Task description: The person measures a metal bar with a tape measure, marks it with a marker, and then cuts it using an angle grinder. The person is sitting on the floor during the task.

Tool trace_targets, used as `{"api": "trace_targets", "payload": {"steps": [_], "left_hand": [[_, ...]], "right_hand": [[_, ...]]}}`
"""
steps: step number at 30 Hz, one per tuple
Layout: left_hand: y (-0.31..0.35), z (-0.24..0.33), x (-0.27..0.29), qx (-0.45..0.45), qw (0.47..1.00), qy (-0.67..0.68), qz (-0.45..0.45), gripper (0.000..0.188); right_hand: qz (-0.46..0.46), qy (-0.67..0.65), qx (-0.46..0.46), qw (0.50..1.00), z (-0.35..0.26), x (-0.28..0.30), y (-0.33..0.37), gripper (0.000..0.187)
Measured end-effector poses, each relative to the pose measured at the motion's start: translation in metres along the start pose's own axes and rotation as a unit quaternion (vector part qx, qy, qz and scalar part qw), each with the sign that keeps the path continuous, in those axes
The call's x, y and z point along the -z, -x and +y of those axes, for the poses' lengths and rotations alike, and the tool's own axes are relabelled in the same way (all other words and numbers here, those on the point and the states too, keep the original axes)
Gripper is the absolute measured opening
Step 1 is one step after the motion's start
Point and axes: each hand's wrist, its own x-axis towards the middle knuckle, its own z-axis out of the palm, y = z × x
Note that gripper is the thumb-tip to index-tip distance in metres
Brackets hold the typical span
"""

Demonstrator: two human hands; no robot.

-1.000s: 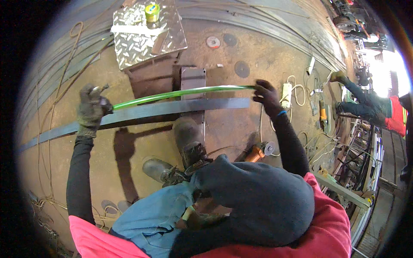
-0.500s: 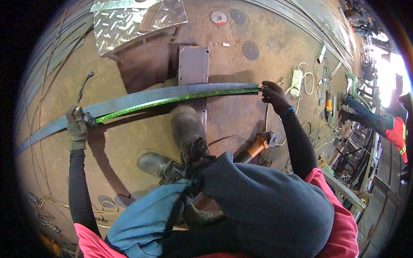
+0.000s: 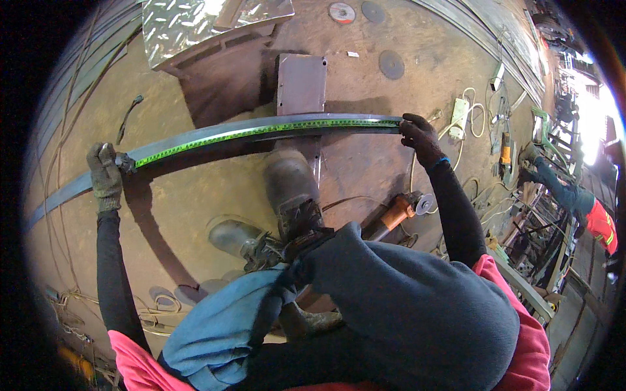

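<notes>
Head view: left hand [image 3: 104,176], right hand [image 3: 420,137] stretch green tape measure [image 3: 261,130] along steel strip [image 3: 215,135].

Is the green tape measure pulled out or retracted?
Pulled out: the green tape measure lies stretched along the steel bar between the left hand and right hand.

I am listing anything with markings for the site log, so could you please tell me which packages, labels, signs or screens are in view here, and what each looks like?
No packages, signs or screens show.
Bright green measuring tape: a printed scale band stretched along the long grey steel strip, from the gloved left hand to the gloved right hand.
Round grinding disc with a red-and-white centre label: lying on the brown floor near the top edge.
</notes>
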Motion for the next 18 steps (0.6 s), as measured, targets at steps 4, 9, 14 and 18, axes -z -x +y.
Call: {"api": "trace_targets", "payload": {"steps": [4,9,14,18], "left_hand": [[-0.008,0.004,-0.001,-0.074,0.995,-0.055,0.03,0.023],[-0.003,0.014,-0.003,-0.122,0.983,-0.129,0.041,0.023],[-0.002,0.015,-0.002,-0.104,0.982,-0.154,0.037,0.023],[-0.008,0.013,-0.001,-0.057,0.986,-0.154,0.02,0.024]], "right_hand": [[0.006,-0.015,0.008,1.0,0.003,-0.003,0.001,0.059],[0.008,-0.043,0.024,0.999,0.007,-0.006,0.002,0.058],[-0.009,-0.044,0.021,0.999,0.007,-0.004,0.004,0.057],[-0.001,-0.031,0.011,0.999,0.005,-0.006,0.005,0.057]]}}
